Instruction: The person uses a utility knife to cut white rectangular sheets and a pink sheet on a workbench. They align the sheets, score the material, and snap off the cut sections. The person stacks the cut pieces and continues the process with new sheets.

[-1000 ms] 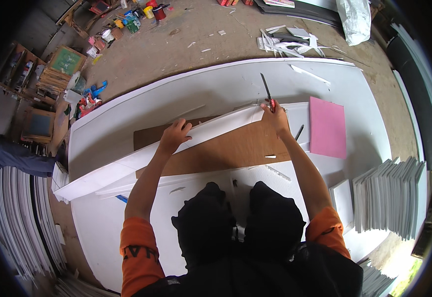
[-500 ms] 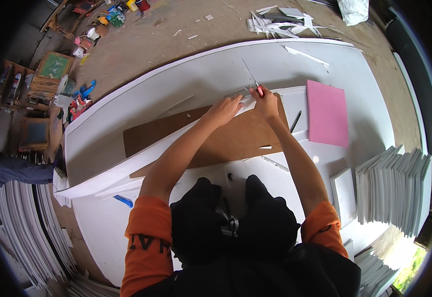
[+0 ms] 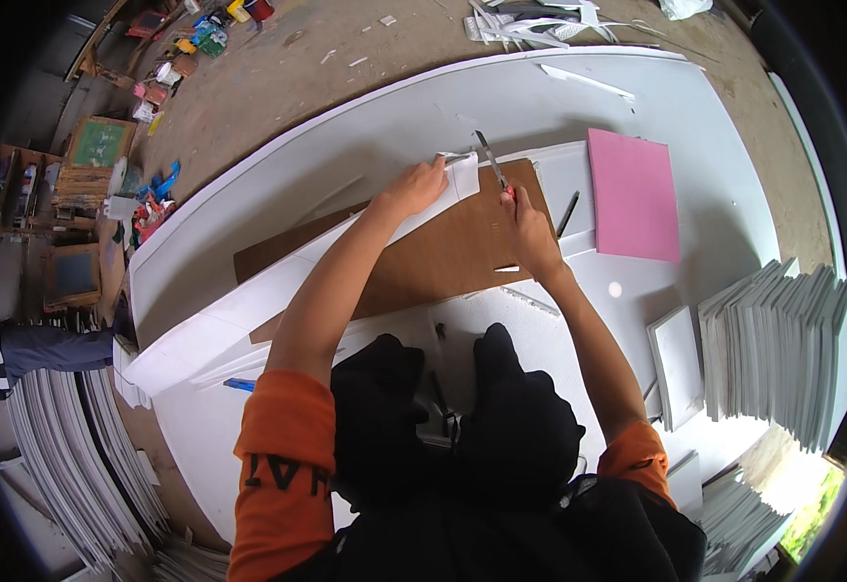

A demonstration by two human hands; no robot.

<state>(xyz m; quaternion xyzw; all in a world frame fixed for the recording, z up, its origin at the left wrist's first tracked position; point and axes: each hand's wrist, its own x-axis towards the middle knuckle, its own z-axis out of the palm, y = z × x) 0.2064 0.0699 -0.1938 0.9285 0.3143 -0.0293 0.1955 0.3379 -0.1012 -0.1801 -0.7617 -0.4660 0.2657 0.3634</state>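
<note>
My left hand (image 3: 416,188) is closed on the far end of a long white board strip (image 3: 278,270), which runs from the lower left toward the middle. A small loose piece (image 3: 455,156) shows at the fingertips. My right hand (image 3: 534,239) grips the red handle of a knife (image 3: 488,156); its long, narrow blade points away from me, just right of the strip's end. Beneath the strip lies a brown board (image 3: 433,254), with a small white offcut (image 3: 507,269) near its right edge. A black pen (image 3: 568,214) rests right of my right hand.
A pink sheet (image 3: 634,196) lies at the right on the large white panel (image 3: 501,95). Stacked white boards (image 3: 775,354) stand farther right. A blue tool (image 3: 240,385) lies by my left sleeve. Scraps (image 3: 530,24) lie on the far floor. Another person's leg (image 3: 60,349) shows at left.
My right hand has drawn back toward me, away from the strip's end, with the knife. My left hand has moved slightly left and holds the strip's end raised. The whole view has shifted slightly.
</note>
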